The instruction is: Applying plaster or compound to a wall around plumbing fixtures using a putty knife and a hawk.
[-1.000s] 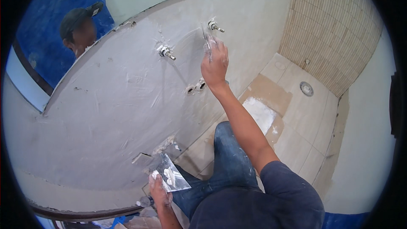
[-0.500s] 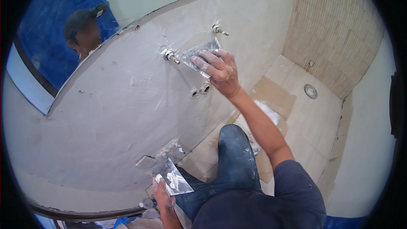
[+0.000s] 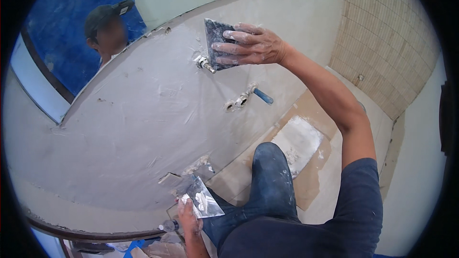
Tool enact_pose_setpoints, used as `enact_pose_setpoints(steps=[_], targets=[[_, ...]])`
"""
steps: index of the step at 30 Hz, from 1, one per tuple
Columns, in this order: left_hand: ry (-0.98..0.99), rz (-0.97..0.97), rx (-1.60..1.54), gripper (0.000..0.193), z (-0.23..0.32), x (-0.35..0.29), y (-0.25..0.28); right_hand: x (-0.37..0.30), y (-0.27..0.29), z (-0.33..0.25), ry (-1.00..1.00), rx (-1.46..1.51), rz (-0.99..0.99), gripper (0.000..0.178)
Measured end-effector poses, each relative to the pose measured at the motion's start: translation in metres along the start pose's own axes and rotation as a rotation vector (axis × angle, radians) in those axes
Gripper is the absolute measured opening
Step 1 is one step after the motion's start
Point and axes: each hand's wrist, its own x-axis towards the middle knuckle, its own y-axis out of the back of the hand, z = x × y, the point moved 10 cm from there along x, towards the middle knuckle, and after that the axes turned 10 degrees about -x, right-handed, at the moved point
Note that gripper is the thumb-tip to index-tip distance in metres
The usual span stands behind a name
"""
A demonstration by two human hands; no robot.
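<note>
My right hand [image 3: 251, 45] is raised against the grey plastered wall [image 3: 134, 114] and grips a flat metal putty blade [image 3: 214, 38], pressing it on the wall beside a protruding metal pipe fitting [image 3: 204, 63]. Below it a second fitting with a blue cap [image 3: 258, 94] sticks out of the wall. Low down, my left hand [image 3: 187, 215] holds another flat metal blade [image 3: 203, 200] with dabs of white putty on it, close to my knee in blue jeans [image 3: 272, 181].
A mirror [image 3: 81, 33] at upper left reflects a person in a dark cap. Beige small tiles [image 3: 387, 43] cover the right wall. Cardboard with white smears [image 3: 299, 138] lies on the floor. Loose plaster chips [image 3: 172, 179] sit near the wall base.
My right hand with the blade has swung left and up along the wall, from the right fitting to just above the left one. The left hand has stayed low with its blade.
</note>
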Motion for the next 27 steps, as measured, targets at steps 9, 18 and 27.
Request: enact_pose_setpoints(steps=[9,18,27], targets=[[0.016,0.084,0.006,0.032,0.002,-0.002,-0.01,0.001,-0.013,-0.001,0.17,-0.028,0.029,0.042],[0.095,0.127,0.052,0.031,-0.019,0.01,0.002,-0.006,-0.029,0.001,0.131,-0.03,-0.082,0.051],[0.111,0.028,-0.004,0.034,-0.025,0.019,-0.027,-0.024,-0.031,0.01,0.145,-0.154,-0.293,0.063]])
